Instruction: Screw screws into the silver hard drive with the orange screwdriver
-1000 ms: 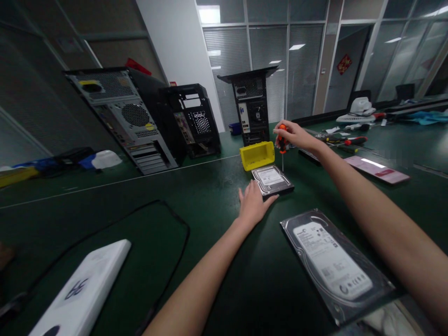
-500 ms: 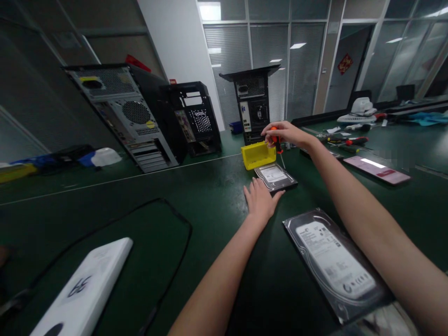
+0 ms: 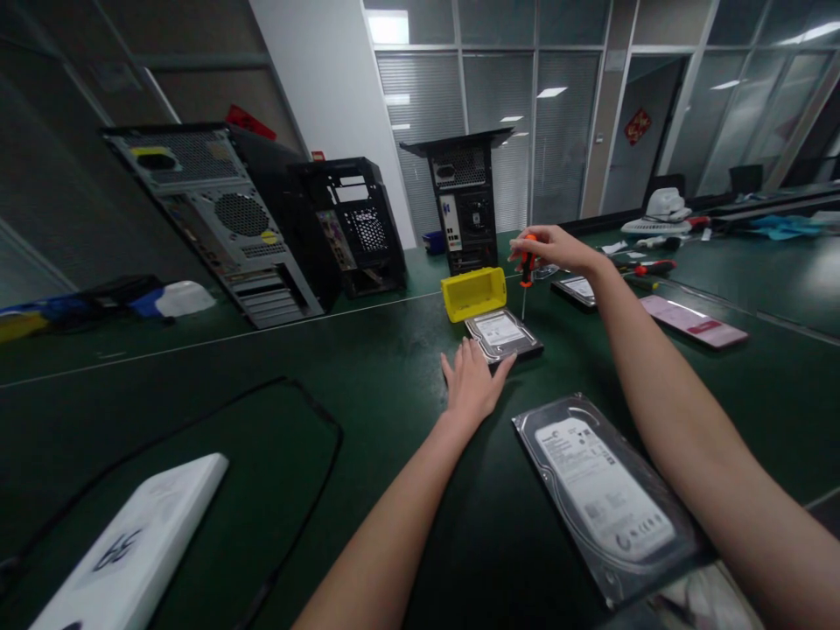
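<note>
My right hand (image 3: 548,247) is closed around the orange and black handle of a screwdriver (image 3: 527,269). Its shaft points down to the far right edge of a hard drive (image 3: 500,331) lying label up on the table; whether the tip sits in a screw I cannot tell. My left hand (image 3: 471,378) rests at the drive's near left corner, fingers spread and thumb along the near side. Right behind the drive stands an open yellow box (image 3: 482,299). A larger hard drive (image 3: 607,494), in clear wrapping, lies beneath my right forearm.
Computer cases (image 3: 246,236) stand along the back left and behind the yellow box. A pink phone-like slab (image 3: 696,320) and another drive (image 3: 578,290) lie to the right, with tools beyond. A white box (image 3: 131,542) and a black cable (image 3: 338,437) are at front left.
The view has shifted slightly. My right hand has moved right relative to the yellow box, and the screwdriver now stands nearly upright over the drive's right edge. My left hand stays at the drive.
</note>
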Available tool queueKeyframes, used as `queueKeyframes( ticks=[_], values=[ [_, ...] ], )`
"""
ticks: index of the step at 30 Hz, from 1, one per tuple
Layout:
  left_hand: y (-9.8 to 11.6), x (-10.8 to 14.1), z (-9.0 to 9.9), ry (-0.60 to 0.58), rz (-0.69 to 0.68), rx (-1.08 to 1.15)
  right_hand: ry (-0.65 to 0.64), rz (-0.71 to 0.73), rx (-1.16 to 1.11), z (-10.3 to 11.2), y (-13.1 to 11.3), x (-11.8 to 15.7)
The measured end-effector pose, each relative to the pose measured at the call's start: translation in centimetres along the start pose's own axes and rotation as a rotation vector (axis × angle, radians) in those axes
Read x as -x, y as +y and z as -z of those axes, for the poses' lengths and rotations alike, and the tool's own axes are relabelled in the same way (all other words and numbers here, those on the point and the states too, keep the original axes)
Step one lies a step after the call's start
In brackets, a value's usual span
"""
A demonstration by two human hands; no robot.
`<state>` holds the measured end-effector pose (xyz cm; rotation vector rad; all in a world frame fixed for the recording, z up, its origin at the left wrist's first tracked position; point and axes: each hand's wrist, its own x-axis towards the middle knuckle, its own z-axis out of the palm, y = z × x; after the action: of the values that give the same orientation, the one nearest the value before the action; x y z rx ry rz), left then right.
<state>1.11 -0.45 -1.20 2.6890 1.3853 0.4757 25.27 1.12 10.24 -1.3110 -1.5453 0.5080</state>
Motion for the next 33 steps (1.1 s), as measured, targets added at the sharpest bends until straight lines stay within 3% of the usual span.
queueKeyframes(
  ticks=[8, 33],
  values=[
    [-0.2, 0.1, -0.1, 0.011, -0.021, -0.020, -0.077, -0.047, -0.118, 1.4, 0.0, 0.6],
    [-0.4, 0.1, -0.3, 0.025, -0.027, -0.022, 0.041, -0.026, 0.084, 0.1, -0.2, -0.4]
  ],
)
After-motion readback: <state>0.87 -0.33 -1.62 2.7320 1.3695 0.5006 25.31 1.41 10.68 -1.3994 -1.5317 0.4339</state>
